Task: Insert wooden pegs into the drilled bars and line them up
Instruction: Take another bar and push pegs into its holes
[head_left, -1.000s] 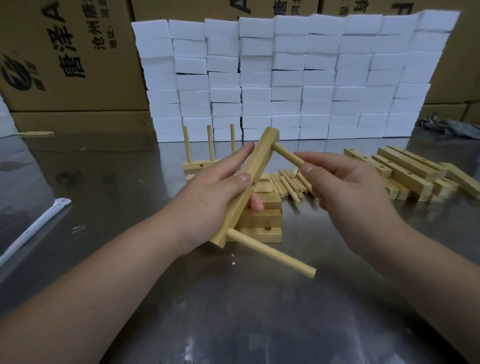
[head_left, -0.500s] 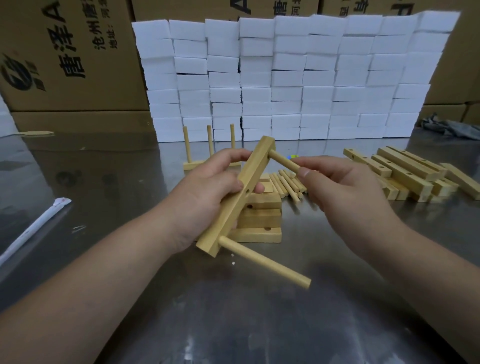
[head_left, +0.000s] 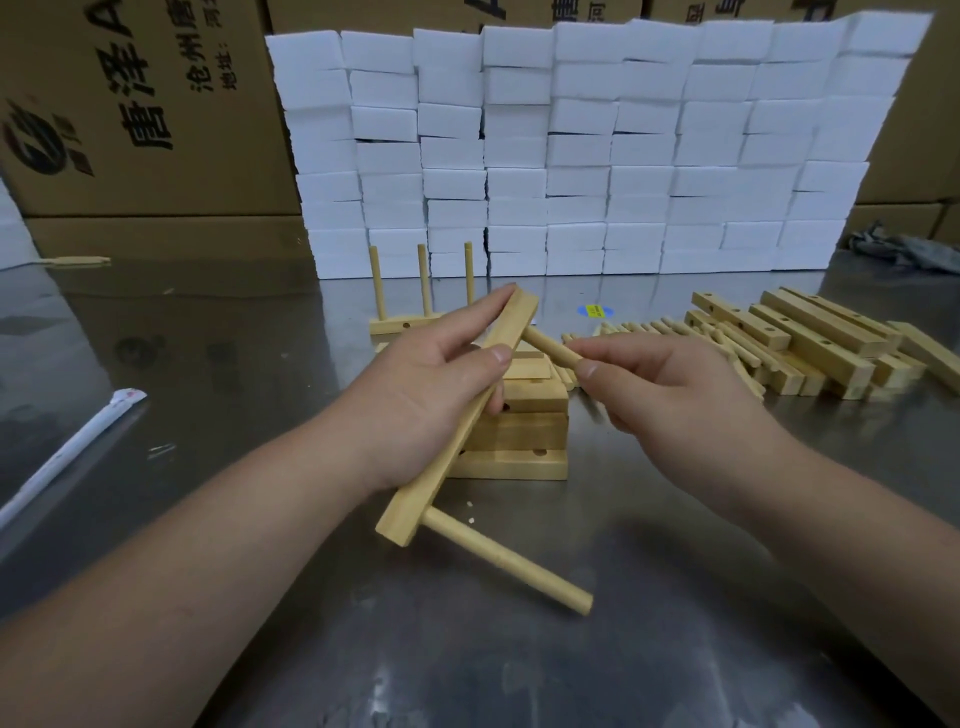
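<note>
Two hands clamped: left hand (head_left: 426, 405) round bar (head_left: 431, 483), near-to-far slant; right hand (head_left: 675, 395) on its rightward far peg (head_left: 550, 349).

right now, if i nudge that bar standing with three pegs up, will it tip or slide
Pushed at the pegs, it likely tips: the bar is narrow and the three pegs stand tall. Pushed low, it probably slides, since the metal table looks smooth and shiny. It seems rigid wood, not floppy.

My left hand (head_left: 431, 384) is gripping the bar (head_left: 435, 470), thumb across its face, fingers lying along the back. My right hand (head_left: 670, 395) is pinching the peg (head_left: 550, 349) between thumb and forefinger. Both forearms are angling inward.
</note>
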